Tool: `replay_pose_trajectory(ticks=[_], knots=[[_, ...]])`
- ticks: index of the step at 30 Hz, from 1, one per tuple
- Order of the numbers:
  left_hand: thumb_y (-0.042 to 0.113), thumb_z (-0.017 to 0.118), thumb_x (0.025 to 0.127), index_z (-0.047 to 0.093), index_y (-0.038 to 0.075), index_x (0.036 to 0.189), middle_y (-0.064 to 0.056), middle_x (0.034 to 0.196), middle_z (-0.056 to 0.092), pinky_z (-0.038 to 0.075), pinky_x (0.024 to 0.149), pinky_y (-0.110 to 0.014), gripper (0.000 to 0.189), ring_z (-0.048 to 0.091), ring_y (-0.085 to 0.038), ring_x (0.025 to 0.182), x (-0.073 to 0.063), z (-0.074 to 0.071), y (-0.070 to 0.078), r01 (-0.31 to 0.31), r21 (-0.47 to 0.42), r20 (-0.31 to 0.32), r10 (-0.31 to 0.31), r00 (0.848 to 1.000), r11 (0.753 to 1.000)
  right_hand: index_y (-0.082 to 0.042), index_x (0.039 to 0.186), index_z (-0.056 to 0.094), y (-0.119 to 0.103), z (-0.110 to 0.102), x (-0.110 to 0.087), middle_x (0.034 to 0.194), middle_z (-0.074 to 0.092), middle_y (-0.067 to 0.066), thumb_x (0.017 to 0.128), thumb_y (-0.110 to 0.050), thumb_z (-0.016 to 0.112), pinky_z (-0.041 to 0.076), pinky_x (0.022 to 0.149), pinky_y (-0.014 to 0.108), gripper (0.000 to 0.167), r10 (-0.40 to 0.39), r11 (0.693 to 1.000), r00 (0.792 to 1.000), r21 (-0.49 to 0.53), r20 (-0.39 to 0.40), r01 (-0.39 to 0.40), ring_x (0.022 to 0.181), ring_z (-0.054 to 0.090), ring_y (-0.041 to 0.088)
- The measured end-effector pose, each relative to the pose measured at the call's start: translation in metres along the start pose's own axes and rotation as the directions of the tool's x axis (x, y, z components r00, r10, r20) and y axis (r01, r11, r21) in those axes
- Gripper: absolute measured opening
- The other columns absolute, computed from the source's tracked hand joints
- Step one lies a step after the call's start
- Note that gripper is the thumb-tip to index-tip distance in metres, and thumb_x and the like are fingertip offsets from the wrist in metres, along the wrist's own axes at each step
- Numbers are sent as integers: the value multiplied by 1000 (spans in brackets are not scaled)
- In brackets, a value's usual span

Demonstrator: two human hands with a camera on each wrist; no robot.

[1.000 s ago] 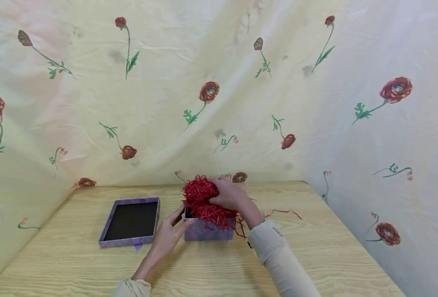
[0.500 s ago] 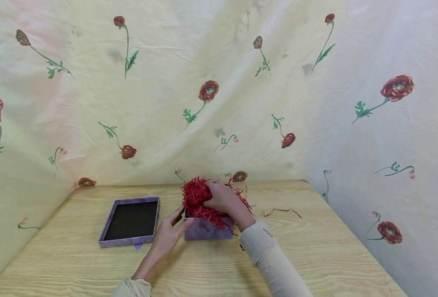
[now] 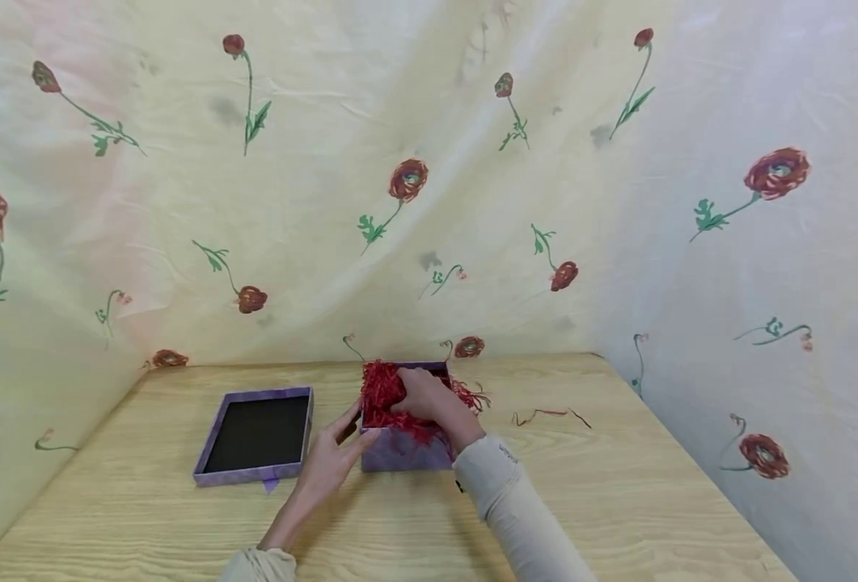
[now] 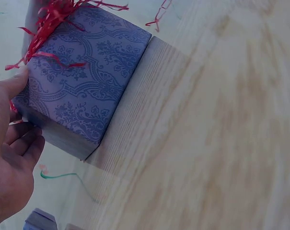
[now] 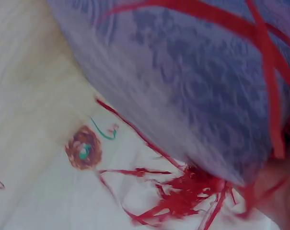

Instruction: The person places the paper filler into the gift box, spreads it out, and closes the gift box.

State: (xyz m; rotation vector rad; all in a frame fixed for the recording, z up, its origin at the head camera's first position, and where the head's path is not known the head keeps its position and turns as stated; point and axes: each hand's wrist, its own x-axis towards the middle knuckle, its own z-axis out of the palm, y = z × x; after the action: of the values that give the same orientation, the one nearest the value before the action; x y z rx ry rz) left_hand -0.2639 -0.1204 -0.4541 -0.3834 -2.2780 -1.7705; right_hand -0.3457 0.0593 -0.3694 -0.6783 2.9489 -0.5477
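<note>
A purple patterned box (image 3: 407, 454) stands on the table in the head view, with its damask print plain on the box (image 4: 92, 72) in the left wrist view. My left hand (image 3: 329, 461) holds its front left corner, thumb at the front rim and fingers against the left side. Red shredded paper (image 3: 381, 390) fills the box's left part and hangs over its front and right rims. My right hand (image 3: 430, 398) reaches into the box and grips some of that paper; its fingertips are hidden. Strands dangle beside the box (image 5: 183, 91) in the right wrist view.
The box's lid (image 3: 248, 478) lies upturned on the left, black inside, a purple ribbon tab (image 3: 271, 486) at its front edge. A loose red strand (image 3: 551, 412) lies right of the box on the wooden table (image 3: 618, 501). Flowered cloth (image 3: 312, 210) hangs behind.
My right hand has moved down and left into the box, pressing the red shredded paper lower. The box's back rim now shows. My left hand has stayed at the corner.
</note>
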Motion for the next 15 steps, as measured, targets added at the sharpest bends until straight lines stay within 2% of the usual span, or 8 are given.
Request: replay_pose_trajectory(ticks=[7, 11, 15], knots=[[25, 71, 101, 45, 11, 158, -17, 157, 43, 50, 102, -52, 64, 48, -45, 137, -1, 0, -1, 2, 8, -10, -2, 1000, 1000, 5, 142, 54, 4, 11, 7, 136, 62, 20, 96, -22, 77, 48, 105, 47, 58, 72, 997, 994, 30, 82, -75, 127, 58, 36], [26, 71, 101, 45, 13, 158, -16, 157, 44, 51, 102, -51, 65, 48, -45, 137, -1, 0, 0, 6, -3, -8, -6, 1000, 1000, 7, 145, 51, 7, 14, 9, 140, 59, 22, 97, -24, 76, 47, 107, 47, 62, 72, 997, 993, 25, 90, -75, 129, 57, 38], [26, 71, 101, 46, 13, 158, -17, 157, 44, 51, 102, -51, 64, 48, -45, 137, -2, 0, 0, 7, -4, -9, -7, 1000, 1000, 7, 143, 51, 6, 13, 6, 137, 61, 23, 98, -25, 75, 48, 106, 48, 61, 54, 997, 995, 41, 86, -58, 128, 58, 38]])
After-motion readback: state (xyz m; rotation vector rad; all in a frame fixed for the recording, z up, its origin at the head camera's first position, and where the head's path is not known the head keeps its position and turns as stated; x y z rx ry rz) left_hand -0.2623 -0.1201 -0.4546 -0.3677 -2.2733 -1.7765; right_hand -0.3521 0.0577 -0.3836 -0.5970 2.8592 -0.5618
